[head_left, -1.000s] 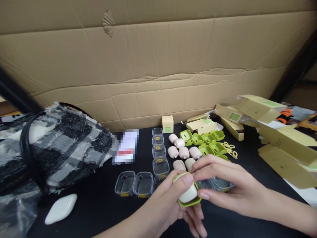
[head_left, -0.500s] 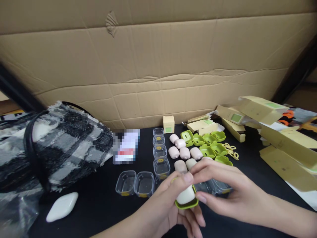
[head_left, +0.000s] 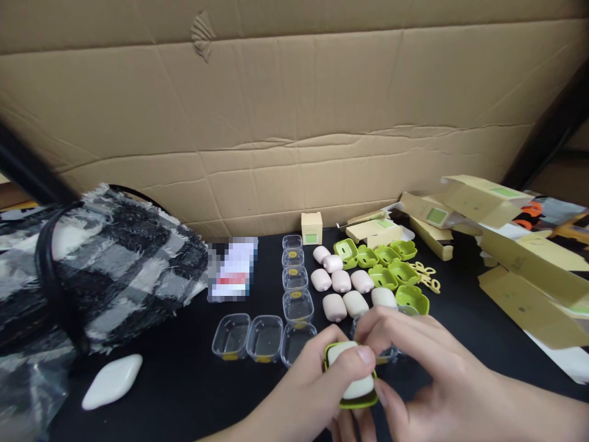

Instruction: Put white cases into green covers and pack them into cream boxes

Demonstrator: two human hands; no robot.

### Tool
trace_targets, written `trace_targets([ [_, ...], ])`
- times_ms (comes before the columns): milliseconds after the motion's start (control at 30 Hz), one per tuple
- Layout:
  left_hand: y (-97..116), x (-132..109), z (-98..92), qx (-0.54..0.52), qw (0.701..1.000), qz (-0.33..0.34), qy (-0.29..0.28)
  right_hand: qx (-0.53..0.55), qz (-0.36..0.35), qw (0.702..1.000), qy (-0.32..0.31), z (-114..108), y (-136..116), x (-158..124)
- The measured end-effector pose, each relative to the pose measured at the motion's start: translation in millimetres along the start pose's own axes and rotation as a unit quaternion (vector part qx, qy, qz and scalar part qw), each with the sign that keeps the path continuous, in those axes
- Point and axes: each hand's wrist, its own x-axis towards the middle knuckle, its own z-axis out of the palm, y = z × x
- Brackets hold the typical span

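Note:
Low in front of me, my left hand [head_left: 313, 387] grips a green tray-like holder [head_left: 359, 404] from below. Its thumb presses on a white rounded block [head_left: 362, 388] that sits inside the holder's rim. My right hand [head_left: 432, 368] closes round the holder's right side, with thumb and fingertips at its edge. Just beyond the hands lie several pale rounded blocks [head_left: 341, 281] and several green petal-edged holders [head_left: 381, 277]. Clear plastic cups [head_left: 232, 336] stand in an L-shaped line to the left, and some are partly hidden behind my hands.
A small beige box [head_left: 311, 228] stands by the cardboard wall [head_left: 294, 110]. Opened beige cartons [head_left: 534, 301] pile up at right, near small yellow pieces [head_left: 426, 276]. At left lie a checked fabric bag [head_left: 133, 264], a pixelated item [head_left: 234, 270] and a white diamond-shaped object [head_left: 113, 382].
Both hands and the holder have moved slightly right and down. My left thumb now lies across the white block, and more of the pale blocks and clear cups show behind the hands.

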Motion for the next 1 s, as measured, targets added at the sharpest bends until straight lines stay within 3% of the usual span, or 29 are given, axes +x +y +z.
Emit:
trace_targets([
  [133, 3, -5, 2.2, 0.018, 0.999, 0.035, 0.017, -0.021, -0.013, 1.0, 0.01, -1, -2, 2],
  [667, 4, -11, 1.7, 0.059, 0.988, 0.142, -0.034, -0.075, -0.035, 0.997, 0.011, -6, -8, 1],
  [1000, 6, -12, 2.8, 0.064, 0.988, 0.134, -0.036, -0.031, -0.041, 0.999, -0.017, -7, -6, 4],
])
